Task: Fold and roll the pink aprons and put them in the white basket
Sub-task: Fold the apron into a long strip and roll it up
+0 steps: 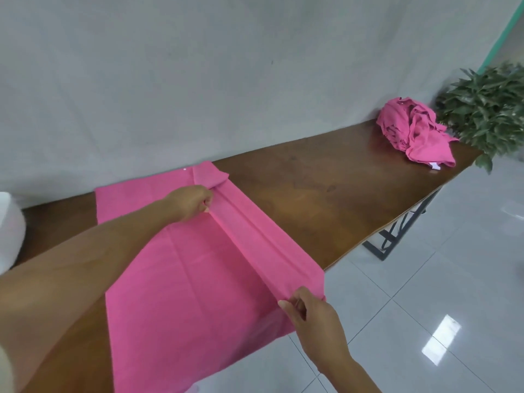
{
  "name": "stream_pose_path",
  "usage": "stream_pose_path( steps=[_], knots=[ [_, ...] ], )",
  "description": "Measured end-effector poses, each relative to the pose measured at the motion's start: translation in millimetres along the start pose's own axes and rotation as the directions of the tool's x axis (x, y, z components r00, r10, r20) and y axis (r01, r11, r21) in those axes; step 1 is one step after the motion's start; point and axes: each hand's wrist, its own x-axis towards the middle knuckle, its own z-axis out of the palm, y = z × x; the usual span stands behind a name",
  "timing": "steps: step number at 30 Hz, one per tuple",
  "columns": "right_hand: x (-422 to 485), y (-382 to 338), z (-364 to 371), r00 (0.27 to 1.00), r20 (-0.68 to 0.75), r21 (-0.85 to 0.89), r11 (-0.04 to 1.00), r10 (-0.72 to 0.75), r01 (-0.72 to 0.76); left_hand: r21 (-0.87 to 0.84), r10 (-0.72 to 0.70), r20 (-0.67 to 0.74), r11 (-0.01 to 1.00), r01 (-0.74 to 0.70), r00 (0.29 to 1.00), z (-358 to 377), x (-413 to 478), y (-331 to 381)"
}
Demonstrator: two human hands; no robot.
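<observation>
A pink apron (181, 279) is lying flat across the brown desk (297, 188). It is reaching from the desk's far edge by the grey wall (198, 66) to the desk's near edge, and there the cloth is hanging over a little. Along the apron's right side a long strip is lying folded over, making a raised fold (249, 236).

The left hand (190, 202) is pinching this fold close to the desk's far edge, with thumb and fingers squeezed together on the cloth. The right hand (309, 316) is pinching the other end of the same fold at the desk's near edge, and its thumb and fingers are closed on the cloth too.

A crumpled pile of pink aprons (411, 131) is sitting at the desk's far right end, well apart from the flat apron. A leafy green plant (487, 109) is standing just beside that pile, past the end of the desk. A white round thing (8, 222) is sitting at the desk's left end, and the picture's side is cutting most of it off. A black metal leg (391, 242) is showing under the desk, standing on a shiny tiled floor (425, 321)
</observation>
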Motion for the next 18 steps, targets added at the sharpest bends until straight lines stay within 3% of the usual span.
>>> stream_pose_path(
  steps=[5, 18],
  knots=[
    [-35, -38, 12, 0.996, 0.084, 0.002, 1.0, -0.029, 0.029, -0.028, 0.019, -0.053, 0.999, -0.02, 0.998, -8, -48, -24],
    [-83, -132, 43, 0.932, 0.195, 0.151, 0.948, -0.306, 0.279, 0.009, 0.061, -0.117, 0.998, -0.06, 0.991, -60, -143, -79]
  ],
)
